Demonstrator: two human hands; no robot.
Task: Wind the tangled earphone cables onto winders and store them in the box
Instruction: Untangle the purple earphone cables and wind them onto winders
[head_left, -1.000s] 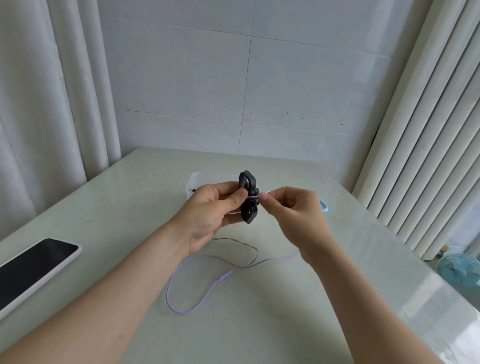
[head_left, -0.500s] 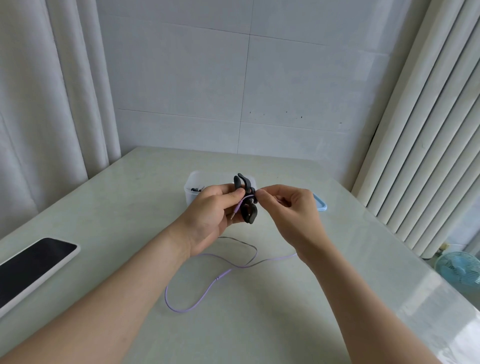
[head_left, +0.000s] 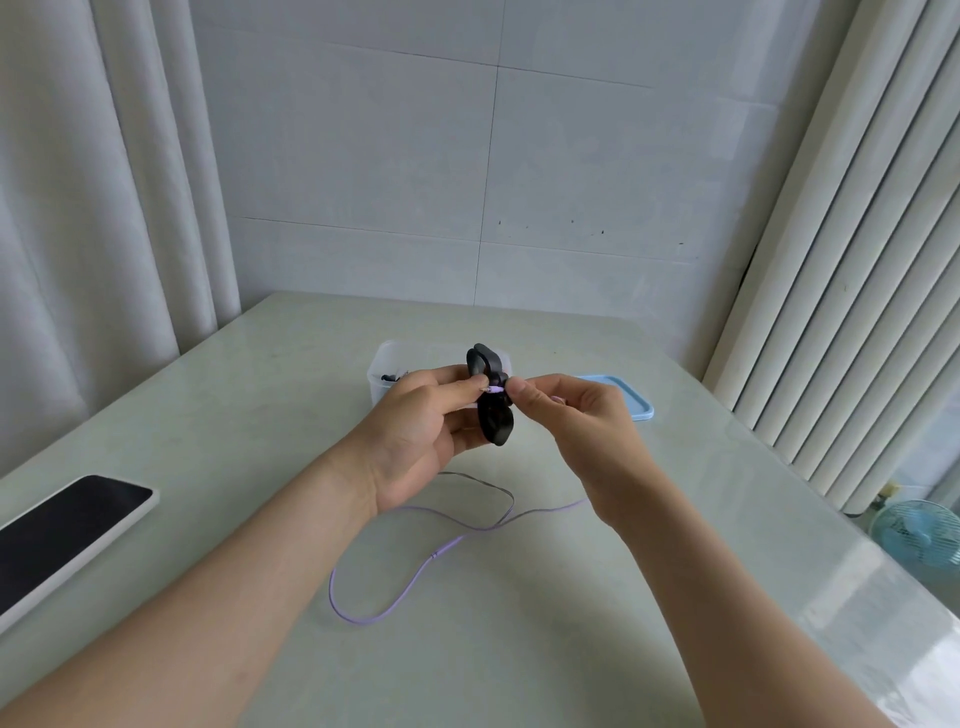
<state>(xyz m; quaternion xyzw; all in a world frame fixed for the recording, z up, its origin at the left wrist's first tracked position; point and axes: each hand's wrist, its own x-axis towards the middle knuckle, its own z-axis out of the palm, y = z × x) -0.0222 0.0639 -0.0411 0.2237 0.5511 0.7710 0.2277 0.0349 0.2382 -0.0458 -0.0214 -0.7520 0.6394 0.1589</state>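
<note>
A white-cased smartphone with a dark screen (head_left: 62, 535) lies at the left edge of the pale green glossy table (head_left: 234, 415). Pale pleated curtains (head_left: 104, 208) hang on either side of the grey tiled wall (head_left: 467, 182). A small light-blue fan (head_left: 919, 535) stands low at the right.

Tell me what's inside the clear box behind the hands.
Something small and dark shows at the left end of the clear box; I cannot tell what. The left hand, right hand and black winder cover the rest.

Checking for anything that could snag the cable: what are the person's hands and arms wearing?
Nothing visible. The left hand and right hand are bare: no gloves or rings. The left forearm and right forearm are uncovered to the frame edge, no sleeve, watch or bracelet showing.
</note>
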